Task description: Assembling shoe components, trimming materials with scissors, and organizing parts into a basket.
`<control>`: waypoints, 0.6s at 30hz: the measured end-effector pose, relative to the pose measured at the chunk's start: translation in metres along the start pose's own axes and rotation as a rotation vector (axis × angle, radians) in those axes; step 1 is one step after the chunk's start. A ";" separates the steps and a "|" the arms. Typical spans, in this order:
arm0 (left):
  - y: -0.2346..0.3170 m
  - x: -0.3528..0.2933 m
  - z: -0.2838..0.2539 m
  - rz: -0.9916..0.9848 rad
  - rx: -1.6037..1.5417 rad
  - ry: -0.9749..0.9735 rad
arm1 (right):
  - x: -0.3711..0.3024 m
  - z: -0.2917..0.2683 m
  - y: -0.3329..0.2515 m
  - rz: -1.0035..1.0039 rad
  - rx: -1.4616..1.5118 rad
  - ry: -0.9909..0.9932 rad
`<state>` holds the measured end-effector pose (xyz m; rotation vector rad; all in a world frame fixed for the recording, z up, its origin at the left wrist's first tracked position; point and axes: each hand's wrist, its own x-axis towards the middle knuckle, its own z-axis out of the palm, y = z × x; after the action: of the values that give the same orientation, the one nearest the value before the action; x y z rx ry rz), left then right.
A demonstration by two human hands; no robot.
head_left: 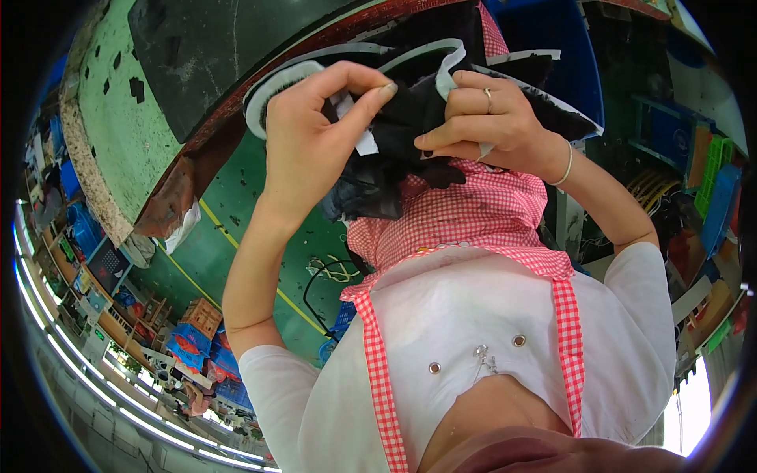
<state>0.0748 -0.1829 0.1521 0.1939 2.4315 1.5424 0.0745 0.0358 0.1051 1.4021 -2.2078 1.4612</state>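
My left hand [311, 138] is closed in a pinch, thumb and forefinger tips together. What lies between them, if anything, is too small to make out. Close by, my right hand [497, 118] has its fingers curled round a black piece with a pale edge [451, 67]. More black sheet-like pieces with white edges [552, 110] lie behind and under both hands. A white strip [365, 142] hangs below my left hand. Dark, crumpled material [367, 189] rests over my lap, on the red-and-white checked apron [457, 213].
At the far left a green worktable [118, 118] with a worn edge carries a black board [209, 59]. A blue bin [564, 63] stands at the far right. A wooden crate [203, 315] and blue bags [189, 345] sit further off to the left.
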 end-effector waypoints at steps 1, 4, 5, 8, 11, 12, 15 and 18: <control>0.004 0.004 -0.004 0.001 0.001 -0.001 | -0.001 -0.001 -0.001 0.021 0.000 0.012; 0.016 0.027 -0.018 0.768 0.715 0.046 | -0.011 -0.001 -0.005 0.146 0.000 -0.040; 0.019 0.027 -0.019 0.769 0.720 0.053 | -0.011 0.000 -0.006 0.138 0.000 -0.041; 0.027 0.045 -0.022 -0.304 0.583 -0.952 | -0.006 -0.001 -0.005 0.183 0.023 0.068; 0.017 0.025 -0.040 0.132 0.151 -0.603 | 0.006 -0.009 -0.020 0.431 0.104 0.156; 0.031 0.023 -0.044 0.101 0.019 -0.542 | 0.014 -0.015 -0.023 0.515 0.087 0.153; 0.071 0.016 -0.062 -0.012 0.023 -0.359 | 0.061 -0.056 -0.020 0.239 -0.165 0.001; 0.056 0.022 -0.062 0.052 -0.136 -0.117 | 0.095 -0.049 -0.013 0.182 -0.297 0.030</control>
<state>0.0349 -0.2074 0.2246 0.3143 2.2400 1.6616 0.0152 0.0143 0.1919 1.1039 -2.4631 1.1295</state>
